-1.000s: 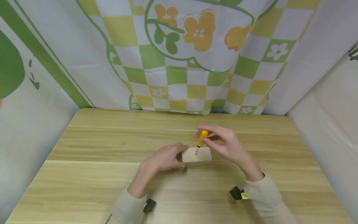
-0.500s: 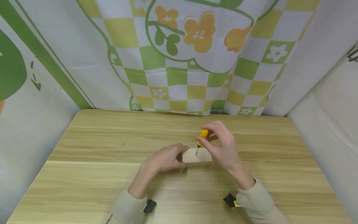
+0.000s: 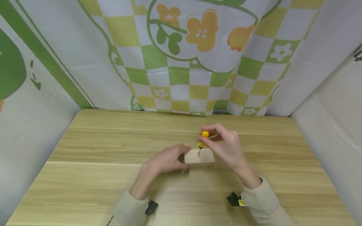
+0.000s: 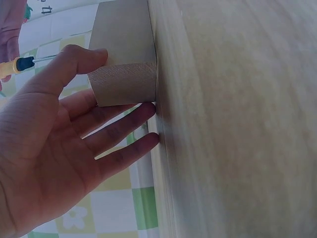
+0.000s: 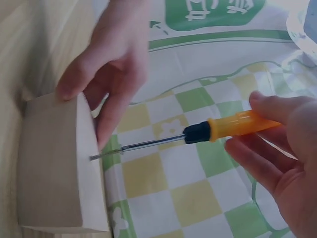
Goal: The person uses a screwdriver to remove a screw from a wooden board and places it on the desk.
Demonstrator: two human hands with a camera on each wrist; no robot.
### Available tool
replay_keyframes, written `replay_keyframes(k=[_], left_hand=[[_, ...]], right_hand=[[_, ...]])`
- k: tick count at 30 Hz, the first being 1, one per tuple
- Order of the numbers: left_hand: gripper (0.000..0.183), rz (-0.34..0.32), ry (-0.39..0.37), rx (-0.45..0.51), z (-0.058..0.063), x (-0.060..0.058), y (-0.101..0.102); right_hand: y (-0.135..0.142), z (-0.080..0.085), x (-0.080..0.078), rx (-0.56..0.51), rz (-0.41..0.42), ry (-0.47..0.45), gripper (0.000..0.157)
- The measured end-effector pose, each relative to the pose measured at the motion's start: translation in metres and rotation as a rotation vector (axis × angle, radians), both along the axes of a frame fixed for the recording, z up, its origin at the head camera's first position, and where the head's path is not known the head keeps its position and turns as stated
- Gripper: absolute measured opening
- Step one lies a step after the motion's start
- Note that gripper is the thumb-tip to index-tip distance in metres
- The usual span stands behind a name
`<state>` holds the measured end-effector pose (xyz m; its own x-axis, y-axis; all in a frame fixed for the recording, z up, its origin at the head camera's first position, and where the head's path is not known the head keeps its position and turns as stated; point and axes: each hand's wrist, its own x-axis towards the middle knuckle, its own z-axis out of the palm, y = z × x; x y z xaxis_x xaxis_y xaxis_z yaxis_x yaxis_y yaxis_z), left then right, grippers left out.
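A pale wooden block [image 3: 205, 158] stands on the table, near the middle of the head view. My left hand [image 3: 167, 159] grips its left end, with the thumb on the near side and fingers on the far side. My right hand [image 3: 228, 145] pinches the yellow handle of a small screwdriver [image 3: 205, 135] between thumb and fingers. Its metal shaft slants down to a screw [image 5: 106, 154], which sticks out of the block's top face. In the left wrist view, the lower fingers of the left hand reach past the block [image 4: 124, 39] to the tabletop.
The wood-grain table [image 3: 93, 185] runs back to a checked, flowered cloth [image 3: 178, 75] hanging behind it. White cloth walls [image 3: 331, 125] stand at both sides. Black wrist cameras [image 3: 233, 199] sit at both sleeves.
My right hand and wrist swung left and then slightly back, its fingers shifting around the screwdriver handle. The screwdriver tip stayed at the screw. The left hand and block held still.
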<state>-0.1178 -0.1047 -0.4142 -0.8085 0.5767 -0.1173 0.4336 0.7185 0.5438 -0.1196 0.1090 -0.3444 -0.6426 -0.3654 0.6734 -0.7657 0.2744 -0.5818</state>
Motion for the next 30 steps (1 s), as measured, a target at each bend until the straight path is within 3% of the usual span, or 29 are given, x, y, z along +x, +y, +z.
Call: replay_keyframes(k=[9,18,21,26,30], left_hand=[[0.064,-0.005,-0.017,-0.003,0.000,0.000,0.001],[0.065,-0.007,-0.016,-0.011,0.000,-0.001,-0.001],[0.066,-0.005,-0.022,-0.012,0.000,-0.001,-0.002],[0.066,-0.010,-0.008,-0.021,0.001,-0.001,-0.001],[0.066,-0.001,-0.016,-0.020,0.001,-0.001,0.001]], right_hand=[[0.006,0.002,-0.001,-0.041,0.131,-0.133,0.025],[0.017,0.005,-0.003,0.022,0.230,-0.264,0.030],[0.015,0.001,-0.004,-0.023,0.164,-0.251,0.032],[0.005,-0.008,-0.003,-0.020,-0.014,-0.098,0.034],[-0.005,-0.010,0.001,0.002,-0.079,-0.009,0.036]])
